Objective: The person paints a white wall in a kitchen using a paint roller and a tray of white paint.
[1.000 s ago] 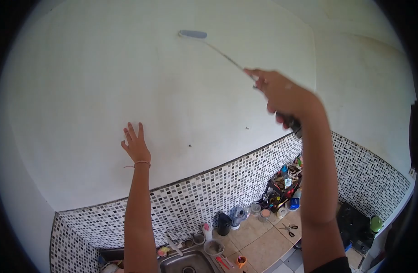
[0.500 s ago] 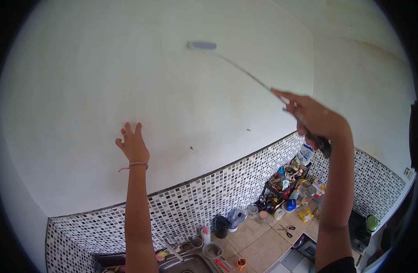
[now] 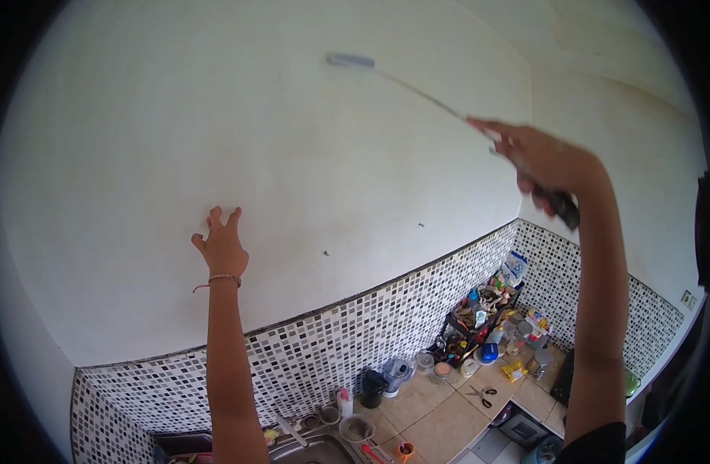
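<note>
A small paint roller (image 3: 351, 60) lies against the upper part of the white wall (image 3: 308, 155). Its long thin rod runs down to the right into my right hand (image 3: 544, 160), whose fingers are wrapped round the dark handle (image 3: 557, 205); the index finger points along the rod. Lower on the left, my left hand (image 3: 223, 243) has its fingers spread, with the fingertips at the wall and nothing held. A thin bracelet (image 3: 225, 278) circles the left wrist.
Below the wall runs a mosaic tile strip (image 3: 332, 332). On the tiled counter (image 3: 436, 421) are scissors (image 3: 482, 395), a black jug (image 3: 372, 388), jars and a filled rack (image 3: 475, 321). A sink (image 3: 320, 451) is at the bottom; two small fixings stick out of the wall.
My right hand has moved up and slightly right, and the roller has gone up the wall with it. My left hand has shifted a little to the left, still spread.
</note>
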Tool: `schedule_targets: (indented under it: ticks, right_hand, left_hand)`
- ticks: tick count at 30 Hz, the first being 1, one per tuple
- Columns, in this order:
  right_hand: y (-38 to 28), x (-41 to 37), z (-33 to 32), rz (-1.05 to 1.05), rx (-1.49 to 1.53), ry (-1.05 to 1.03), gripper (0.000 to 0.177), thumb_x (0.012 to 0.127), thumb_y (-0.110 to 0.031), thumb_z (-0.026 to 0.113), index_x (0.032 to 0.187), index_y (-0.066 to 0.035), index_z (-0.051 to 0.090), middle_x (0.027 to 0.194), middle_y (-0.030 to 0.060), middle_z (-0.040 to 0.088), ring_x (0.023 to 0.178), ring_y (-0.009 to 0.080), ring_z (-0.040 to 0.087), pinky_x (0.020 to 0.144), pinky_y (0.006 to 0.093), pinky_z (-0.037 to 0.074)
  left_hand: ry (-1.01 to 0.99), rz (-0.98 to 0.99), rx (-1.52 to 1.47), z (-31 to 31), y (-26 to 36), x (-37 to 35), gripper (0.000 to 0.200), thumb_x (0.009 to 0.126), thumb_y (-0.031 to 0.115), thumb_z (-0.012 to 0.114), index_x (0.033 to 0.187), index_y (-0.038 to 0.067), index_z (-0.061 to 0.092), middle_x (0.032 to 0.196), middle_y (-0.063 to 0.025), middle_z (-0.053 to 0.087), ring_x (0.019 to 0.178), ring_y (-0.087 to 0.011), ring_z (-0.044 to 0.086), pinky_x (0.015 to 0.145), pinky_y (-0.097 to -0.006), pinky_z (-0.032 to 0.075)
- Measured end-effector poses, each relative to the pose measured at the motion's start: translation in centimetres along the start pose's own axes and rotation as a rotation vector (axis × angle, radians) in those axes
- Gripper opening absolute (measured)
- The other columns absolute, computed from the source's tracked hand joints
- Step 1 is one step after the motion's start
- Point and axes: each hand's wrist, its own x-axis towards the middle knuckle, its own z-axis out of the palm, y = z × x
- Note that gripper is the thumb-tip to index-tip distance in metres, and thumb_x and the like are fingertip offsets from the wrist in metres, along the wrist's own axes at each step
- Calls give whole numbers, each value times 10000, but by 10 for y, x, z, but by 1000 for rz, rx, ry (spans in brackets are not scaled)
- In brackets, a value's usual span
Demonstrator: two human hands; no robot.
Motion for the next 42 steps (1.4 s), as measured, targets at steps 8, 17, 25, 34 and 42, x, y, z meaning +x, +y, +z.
schedule_targets:
  ticks: [8, 17, 25, 34, 42]
  right_hand:
    - [-10, 30, 1, 7, 88, 94, 452, 1062, -216, 327, 1506, -295, 340, 591, 51, 496, 389, 106, 497, 337, 289, 465]
    - [-50, 99, -76, -44, 174, 279, 470, 1019, -310, 396, 1484, -367, 366, 623, 5, 446, 424, 91, 445, 397, 251, 425]
    - [17, 33, -40, -48, -133, 112, 482, 1028, -174, 431, 1496, -274, 375, 506, 5, 427, 342, 79, 399, 302, 254, 406]
    - [-3, 82, -63, -180, -161, 263, 500, 1022, -191, 444, 1501, -302, 354, 524, 33, 428, 315, 116, 428, 295, 292, 407]
    - [-81, 131, -85, -40, 208, 328, 490, 1014, -233, 434, 1494, -159, 369, 764, 67, 573, 561, 147, 524, 517, 323, 482]
  left_hand:
    - [95, 90, -156, 9, -22, 7, 748, 660, -107, 579, 1325, 237, 580, 1427, -53, 410, 955, -208, 658, 739, -368, 422]
    - [25, 35, 10, -11, -7, 2, 681, 701, -87, 585, 1293, 250, 593, 1431, -42, 402, 756, -197, 673, 738, -393, 417]
    - [-159, 76, 131, -14, -10, -9, 879, 716, -20, 644, 1486, 297, 363, 1587, -81, 211, 1423, -250, 330, 940, -575, 410]
    - [-69, 28, 259, 7, 3, -15, 998, 689, 41, 692, 1539, 307, 243, 1631, -91, 112, 1479, -270, 247, 938, -574, 407]
    - [-102, -2, 231, -5, 4, -10, 929, 686, 41, 683, 1500, 328, 339, 1610, -63, 173, 1460, -220, 299, 902, -557, 413]
